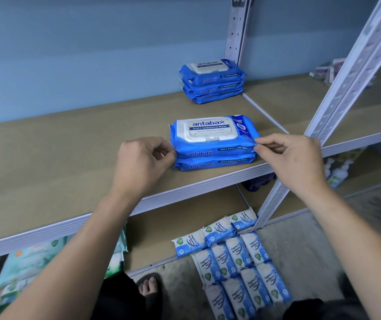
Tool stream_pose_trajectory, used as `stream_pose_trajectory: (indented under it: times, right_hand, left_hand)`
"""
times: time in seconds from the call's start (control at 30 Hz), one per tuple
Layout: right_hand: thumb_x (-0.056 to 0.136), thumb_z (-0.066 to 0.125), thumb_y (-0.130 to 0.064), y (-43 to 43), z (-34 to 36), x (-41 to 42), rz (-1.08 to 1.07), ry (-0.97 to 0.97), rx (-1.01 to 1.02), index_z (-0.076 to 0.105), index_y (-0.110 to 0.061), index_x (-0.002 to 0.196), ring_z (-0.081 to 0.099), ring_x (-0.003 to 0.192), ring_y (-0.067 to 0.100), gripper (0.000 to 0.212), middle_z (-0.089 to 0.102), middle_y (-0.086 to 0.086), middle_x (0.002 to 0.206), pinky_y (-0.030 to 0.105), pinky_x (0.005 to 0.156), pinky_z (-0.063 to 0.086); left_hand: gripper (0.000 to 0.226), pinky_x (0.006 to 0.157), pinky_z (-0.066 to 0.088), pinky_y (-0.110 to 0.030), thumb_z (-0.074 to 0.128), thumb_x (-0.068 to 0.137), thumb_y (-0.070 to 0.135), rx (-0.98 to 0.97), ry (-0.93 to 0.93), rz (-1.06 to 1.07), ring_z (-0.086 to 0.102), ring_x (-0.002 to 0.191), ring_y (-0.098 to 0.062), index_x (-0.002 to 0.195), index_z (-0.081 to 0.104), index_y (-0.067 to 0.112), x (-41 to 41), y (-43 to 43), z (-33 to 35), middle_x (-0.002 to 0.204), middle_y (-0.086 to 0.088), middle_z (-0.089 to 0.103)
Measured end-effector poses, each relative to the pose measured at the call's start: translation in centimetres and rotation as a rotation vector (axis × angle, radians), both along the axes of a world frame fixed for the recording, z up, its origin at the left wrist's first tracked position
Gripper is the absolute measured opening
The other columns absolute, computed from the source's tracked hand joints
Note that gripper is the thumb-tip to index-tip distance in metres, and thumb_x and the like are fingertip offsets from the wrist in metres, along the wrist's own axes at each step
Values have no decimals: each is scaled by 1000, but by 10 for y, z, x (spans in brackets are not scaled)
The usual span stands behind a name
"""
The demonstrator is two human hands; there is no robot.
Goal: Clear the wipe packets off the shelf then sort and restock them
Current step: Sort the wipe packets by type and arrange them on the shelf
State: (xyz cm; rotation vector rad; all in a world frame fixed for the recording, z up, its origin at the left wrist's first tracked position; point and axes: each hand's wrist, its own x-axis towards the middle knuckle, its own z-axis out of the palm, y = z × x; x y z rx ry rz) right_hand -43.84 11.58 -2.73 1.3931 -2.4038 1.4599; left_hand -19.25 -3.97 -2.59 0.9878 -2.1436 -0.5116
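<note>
Two blue packs (212, 144) sit stacked on the shelf (69, 162); left hand (143, 162) and right hand (291, 155) pinch the top pack's ends, restocking. Next probably squaring it.

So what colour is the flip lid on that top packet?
White, on a blue top packet, clearest in the head view.

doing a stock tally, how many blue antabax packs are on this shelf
5: a front stack of two near the shelf edge, pinched at its ends by both hands, and a back stack of three by the rear post. None looks hidden.
</note>
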Motion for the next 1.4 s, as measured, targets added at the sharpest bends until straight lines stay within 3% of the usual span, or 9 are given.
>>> stream_pose_trajectory:
  times: [0.17,0.3,0.4,0.5,0.6,0.7,0.87,1.1,1.4]
  right_hand:
    - [84,79,-17,0,4,-1,-16,22,3,81,-19,96,68,72,-4,12,71,-18,77,17,81,55]
    - [85,78,-17,0,1,-3,-15,40,8,81,-20,96,69,74,-3,12,73,-17,79,17,82,54]
    - [85,79,-18,4,0,-2,17,-17,13,79,-21,104,70,78,-3,19,77,-9,88,10,78,53]
    - [79,85,-22,10,-1,-5,84,-152,100,68,-29,124,70,81,-3,49,75,-13,90,7,78,51]
    - [76,87,-23,8,-9,-6,62,-189,144,59,-28,136,70,82,-1,67,75,-12,89,8,79,49]
    - [77,87,-23,4,-12,-2,27,-217,108,61,-26,133,68,80,-6,62,75,-14,86,1,74,45]
    - [76,87,-29,2,-13,1,-23,-297,75,66,-29,115,68,84,-8,45,76,-14,85,23,86,51]
    - [74,88,-20,-5,-17,5,-56,-450,-13,64,-22,101,73,84,5,36,77,-11,81,37,90,56]
    - [75,85,-17,-10,-17,9,-68,-368,-51,63,-29,100,73,79,8,36,76,-9,73,42,89,56]
  left_hand:
    - [7,59,38,-11,74,74,16,-143,-59,-11,55,66,-9,72,71,22,0,1,-1,66,12,61]
    - [8,61,47,-27,76,74,16,-201,-85,-11,55,65,-9,72,71,22,2,2,-1,67,13,59]
    - [7,60,44,-14,80,78,20,-84,-31,-13,59,67,-6,77,74,25,6,2,-2,67,15,65]
    - [19,63,39,-2,86,76,24,98,23,-29,63,71,-3,91,75,23,11,2,-5,76,15,71]
    - [33,67,42,-2,89,73,22,187,47,-49,65,69,-6,102,72,20,7,4,-9,84,12,74]
    - [43,65,44,-4,89,73,21,236,99,-34,65,64,-2,110,69,19,0,7,-10,80,12,74]
    - [54,67,44,-3,84,76,12,285,171,-2,67,69,4,124,60,19,-5,14,-11,74,10,75]
    - [57,71,51,-21,75,79,13,337,216,75,66,66,-8,128,47,19,-13,13,-20,75,9,73]
    - [48,61,42,-34,68,83,15,-19,-10,37,59,60,-11,125,45,13,-12,8,-22,74,15,67]
